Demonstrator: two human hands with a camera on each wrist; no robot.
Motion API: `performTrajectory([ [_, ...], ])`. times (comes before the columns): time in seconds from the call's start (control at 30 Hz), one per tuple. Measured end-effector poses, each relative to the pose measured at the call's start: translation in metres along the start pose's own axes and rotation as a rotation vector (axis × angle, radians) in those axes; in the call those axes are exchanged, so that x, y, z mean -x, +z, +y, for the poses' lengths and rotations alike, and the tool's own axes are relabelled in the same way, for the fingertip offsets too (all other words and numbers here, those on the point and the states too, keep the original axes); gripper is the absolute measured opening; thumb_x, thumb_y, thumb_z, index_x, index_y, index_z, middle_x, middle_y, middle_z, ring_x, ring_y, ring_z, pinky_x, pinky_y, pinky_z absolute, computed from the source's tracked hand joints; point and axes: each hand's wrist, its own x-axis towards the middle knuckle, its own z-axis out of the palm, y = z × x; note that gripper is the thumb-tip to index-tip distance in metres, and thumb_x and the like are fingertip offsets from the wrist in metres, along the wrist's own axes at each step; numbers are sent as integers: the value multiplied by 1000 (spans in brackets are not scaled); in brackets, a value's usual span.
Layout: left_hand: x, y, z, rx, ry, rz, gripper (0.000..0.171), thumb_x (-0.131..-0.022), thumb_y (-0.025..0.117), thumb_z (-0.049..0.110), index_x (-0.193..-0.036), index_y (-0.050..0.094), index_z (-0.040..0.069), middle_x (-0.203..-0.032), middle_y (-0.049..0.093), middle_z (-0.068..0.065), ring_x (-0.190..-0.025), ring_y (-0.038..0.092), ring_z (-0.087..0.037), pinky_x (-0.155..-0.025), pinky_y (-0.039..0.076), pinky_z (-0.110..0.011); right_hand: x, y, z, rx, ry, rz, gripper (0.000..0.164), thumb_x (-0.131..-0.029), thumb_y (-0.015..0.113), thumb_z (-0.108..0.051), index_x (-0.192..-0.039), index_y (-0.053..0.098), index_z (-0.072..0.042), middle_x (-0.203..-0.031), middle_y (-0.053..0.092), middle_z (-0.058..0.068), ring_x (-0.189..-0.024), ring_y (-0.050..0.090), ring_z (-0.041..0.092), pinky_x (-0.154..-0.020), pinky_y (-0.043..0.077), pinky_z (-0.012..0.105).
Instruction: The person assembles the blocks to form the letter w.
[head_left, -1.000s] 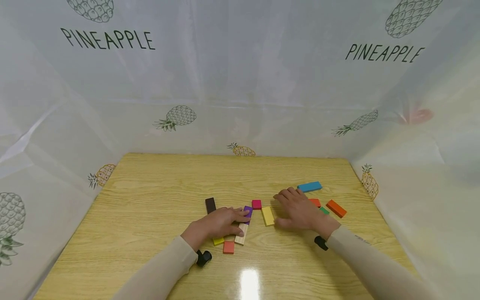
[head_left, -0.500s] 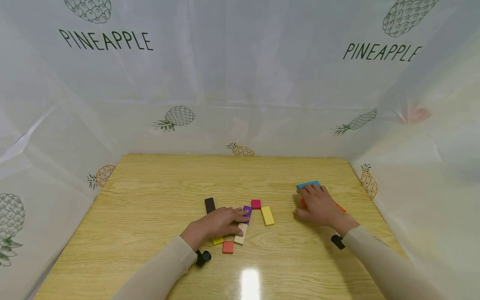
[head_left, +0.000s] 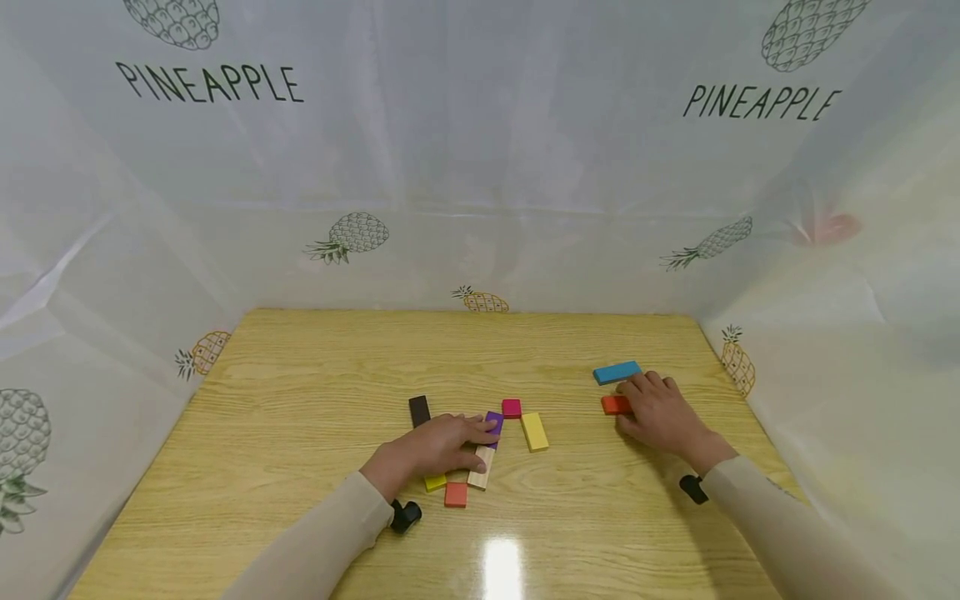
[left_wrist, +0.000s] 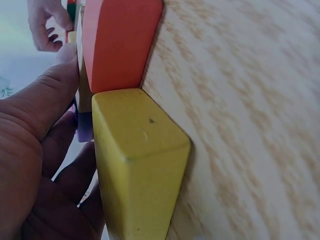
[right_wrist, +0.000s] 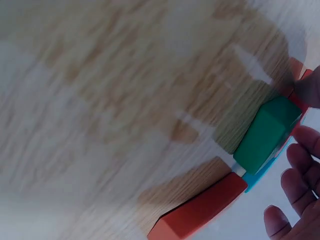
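My left hand (head_left: 442,442) rests over a row of toy blocks, its fingers fairly straight on a purple block (head_left: 494,422) and its thumb at a plain wood block (head_left: 482,471). A yellow block (left_wrist: 135,150) and a coral square block (left_wrist: 122,45) adjoin them; the palm partly hides the yellow one in the head view. Over at the right, my right hand (head_left: 663,421) pinches a red block (head_left: 615,405) between thumb and fingers. Beside it in the right wrist view lie a green block (right_wrist: 267,132) and an orange-red block (right_wrist: 200,207), both covered by the hand in the head view.
A blue block (head_left: 617,372) lies just behind the right hand. Between the hands are a yellow block (head_left: 535,432) and a small magenta block (head_left: 512,408). A black block (head_left: 419,410) lies behind the left hand. A pineapple-print sheet surrounds the wooden table (head_left: 337,350).
My right hand has moved right, away from the yellow block, past the blue block's near side, and its thumb and fingers have come round the red block. The left hand stays in place.
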Motion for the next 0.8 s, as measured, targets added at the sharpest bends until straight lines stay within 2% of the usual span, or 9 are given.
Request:
performTrajectory([
  [0.17,0,0,-2,7,1,6,58,-103,67,41,-158,51,27,-170,32,11,-160,28,-31,-131,22,-54,0,2,-1,-9,-48,15,23,-94,77,-19,-114,70,-10,-107,60,10,-97,53,32,-79,42,48],
  [0.27,0,0,-3,11,10,9,58,-103,67,40,-158,52,26,-170,33,11,-160,29,-32,-131,22,-55,1,-1,-3,-20,-58,5,28,-95,77,-13,-123,72,-13,-113,61,11,-100,54,34,-81,43,50],
  [0.37,1,0,-2,10,16,11,58,-103,66,40,-158,52,26,-170,34,10,-159,30,-34,-131,23,-56,1,-3,-5,-34,-35,-7,36,-96,74,-13,-131,70,-10,-117,61,13,-102,54,35,-83,44,52],
  [0.43,1,0,-2,9,15,11,58,-103,67,40,-157,52,26,-170,33,10,-160,30,-34,-131,23,-56,2,-3,-6,-38,-9,-9,40,-96,74,-19,-133,68,-5,-119,62,16,-105,56,38,-84,45,55],
  [0.5,1,1,-2,9,12,12,58,-103,67,40,-157,52,27,-170,33,11,-160,29,-33,-131,23,-55,2,-3,-7,-24,29,-7,43,-96,75,-30,-128,68,-2,-117,63,17,-105,57,39,-83,46,55],
  [0.57,1,1,-2,10,9,12,58,-103,67,40,-157,53,27,-170,33,12,-160,30,-32,-131,24,-54,2,-3,-9,-4,71,7,46,-95,76,-41,-117,70,-2,-110,64,17,-100,58,40,-78,45,53],
  [0.7,1,1,-2,15,8,15,58,-103,67,40,-157,53,27,-170,34,11,-160,30,-32,-131,24,-55,2,-2,-11,32,163,19,51,-91,75,-58,-92,64,-8,-91,59,11,-81,52,32,-69,36,45],
  [0.8,2,0,-2,21,9,16,58,-103,67,40,-157,53,26,-170,34,10,-160,30,-34,-131,24,-55,2,-2,-13,41,211,8,55,-89,74,-64,-82,57,-12,-83,52,7,-74,45,28,-68,34,43],
])
